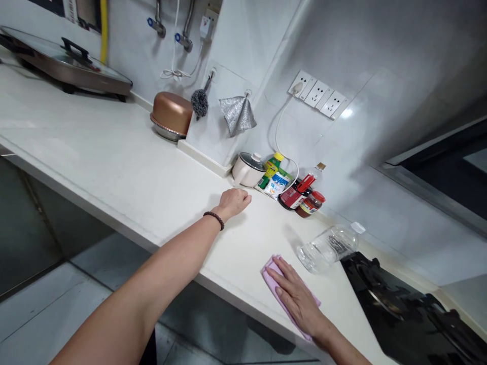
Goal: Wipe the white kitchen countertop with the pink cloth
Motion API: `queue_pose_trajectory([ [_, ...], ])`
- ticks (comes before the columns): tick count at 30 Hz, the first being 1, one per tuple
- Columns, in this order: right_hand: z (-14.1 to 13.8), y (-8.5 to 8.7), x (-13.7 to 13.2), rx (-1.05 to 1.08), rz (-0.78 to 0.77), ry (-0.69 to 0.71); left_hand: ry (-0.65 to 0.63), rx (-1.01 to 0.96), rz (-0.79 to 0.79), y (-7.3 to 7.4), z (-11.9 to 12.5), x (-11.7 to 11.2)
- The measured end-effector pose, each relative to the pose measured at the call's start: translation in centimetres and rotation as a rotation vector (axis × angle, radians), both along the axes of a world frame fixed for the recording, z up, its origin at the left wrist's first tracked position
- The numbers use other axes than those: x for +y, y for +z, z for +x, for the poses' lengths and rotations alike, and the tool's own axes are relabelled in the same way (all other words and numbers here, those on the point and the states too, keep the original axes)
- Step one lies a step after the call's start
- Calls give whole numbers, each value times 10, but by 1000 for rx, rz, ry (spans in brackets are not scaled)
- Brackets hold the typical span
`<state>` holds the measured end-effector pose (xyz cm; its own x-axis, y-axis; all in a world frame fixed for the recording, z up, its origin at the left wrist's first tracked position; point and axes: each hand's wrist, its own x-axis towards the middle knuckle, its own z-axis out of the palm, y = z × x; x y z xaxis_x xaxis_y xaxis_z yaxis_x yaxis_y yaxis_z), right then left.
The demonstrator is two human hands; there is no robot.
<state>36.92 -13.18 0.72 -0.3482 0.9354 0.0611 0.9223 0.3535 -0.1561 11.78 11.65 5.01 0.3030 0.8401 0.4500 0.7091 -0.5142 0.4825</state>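
My left hand (233, 202) is closed in a fist over the countertop (125, 167), just in front of a small cream pot (249, 171) with a glass lid. Nothing shows in its fingers, and a dark beaded bracelet is around the wrist. My right hand (299, 298) holds a folded pink cloth (272, 268) pressed to the counter, fingers stretched over it. Beyond that hand a clear plastic bottle (330, 247) with a white cap lies on its side.
Against the wall stand a green bottle (271, 170), a seasoning bag (277, 182), a dark jar (293, 195) and a red-capped jar (310, 204). A black stove (403, 309) is at right. Farther left are a copper-coloured pot (173, 112) and an electric griddle (72, 71).
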Motion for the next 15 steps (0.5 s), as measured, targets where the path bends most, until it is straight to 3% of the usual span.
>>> queue_pose_trajectory([
  [5, 16, -9, 42, 31, 87, -50, -47, -12, 18, 2, 8, -7],
  [15, 56, -34, 201, 10, 252, -371, -76, 42, 34, 3, 12, -10],
])
